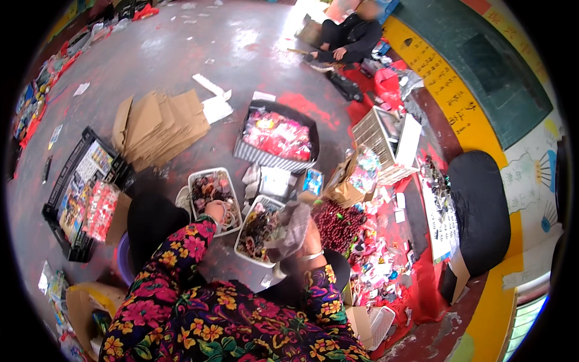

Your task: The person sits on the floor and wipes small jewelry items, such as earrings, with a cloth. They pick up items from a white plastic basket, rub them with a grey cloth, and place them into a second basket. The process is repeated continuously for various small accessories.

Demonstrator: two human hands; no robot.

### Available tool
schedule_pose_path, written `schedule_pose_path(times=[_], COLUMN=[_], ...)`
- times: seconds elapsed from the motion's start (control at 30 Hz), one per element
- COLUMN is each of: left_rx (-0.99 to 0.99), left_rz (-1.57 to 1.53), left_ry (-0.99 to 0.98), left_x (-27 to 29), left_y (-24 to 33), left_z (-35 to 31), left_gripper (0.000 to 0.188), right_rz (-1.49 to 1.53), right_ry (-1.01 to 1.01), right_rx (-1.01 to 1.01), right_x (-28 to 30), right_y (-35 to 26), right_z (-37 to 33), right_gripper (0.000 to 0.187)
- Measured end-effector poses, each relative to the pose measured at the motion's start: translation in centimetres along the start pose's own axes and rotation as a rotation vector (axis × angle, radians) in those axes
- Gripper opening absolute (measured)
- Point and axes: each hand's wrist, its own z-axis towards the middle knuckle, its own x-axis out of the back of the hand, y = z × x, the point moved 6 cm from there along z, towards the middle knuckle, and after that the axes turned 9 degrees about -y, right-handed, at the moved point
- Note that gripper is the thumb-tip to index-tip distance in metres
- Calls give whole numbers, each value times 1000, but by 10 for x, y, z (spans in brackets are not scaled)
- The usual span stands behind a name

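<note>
My left hand (pixel 215 210) is at the near right part of a white plastic basket (pixel 235 192) filled with dark brown and reddish small items, perhaps hair accessories. Its fingers look closed, next to a pale loop (pixel 228 218); what they hold is too small to tell. To the right stands a second white basket (pixel 242 224) with similar brown items (pixel 256 232). Over its right side my right hand (pixel 312 239) grips a clear plastic bag (pixel 291 232). The bag looks crumpled, and its contents are hard to make out.
Beyond the baskets stands a striped bin (pixel 274 158) of pink and red packets. Flattened cardboard (pixel 160 127) lies far left, a black crate (pixel 84 187) nearer left. Dark red beads (pixel 341 228) and scattered trinkets cover the right side, near a wicker basket (pixel 379 148). A person (pixel 350 39) sits far off.
</note>
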Motion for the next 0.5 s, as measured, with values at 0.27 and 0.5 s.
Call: schedule_pose_path(times=[0.27, 0.5], left_rx=[-47, -69], left_rz=[5, -100], left_ry=[-741, -762], left_x=[-106, -109], left_y=[111, 108], left_z=[-138, -162], left_gripper=[18, 16], right_rz=[-117, -447], right_ry=[-134, -214], right_rx=[-98, -116], right_x=[-30, -47], right_y=[2, 21], right_z=[-6, -10], right_gripper=[41, 27])
